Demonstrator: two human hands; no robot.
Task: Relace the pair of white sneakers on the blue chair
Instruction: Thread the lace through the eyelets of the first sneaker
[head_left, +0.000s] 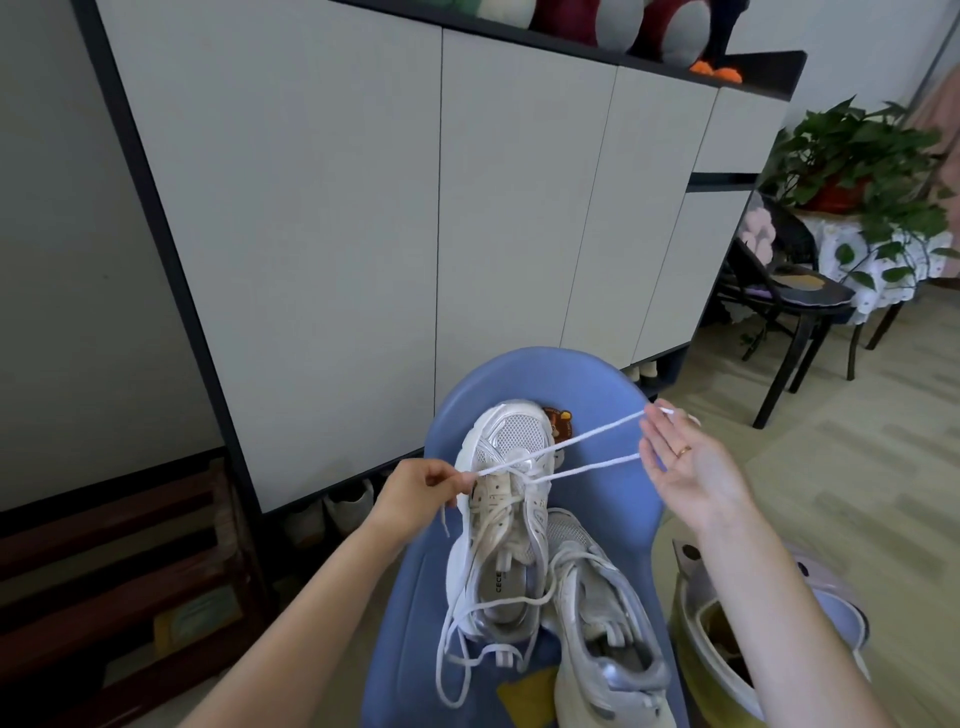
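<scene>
**Lace drawn across the upper sneaker**

While both white sneakers lie on the blue chair, your left hand pinches the lace at 9 o'clock of the toe; your right hand, at 3 o'clock, is spread wide with two strands running to its fingers.

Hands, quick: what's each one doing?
Left hand: pinching the thin white shoelace.
Right hand: open, the lace lying across its straight fingers.
</scene>
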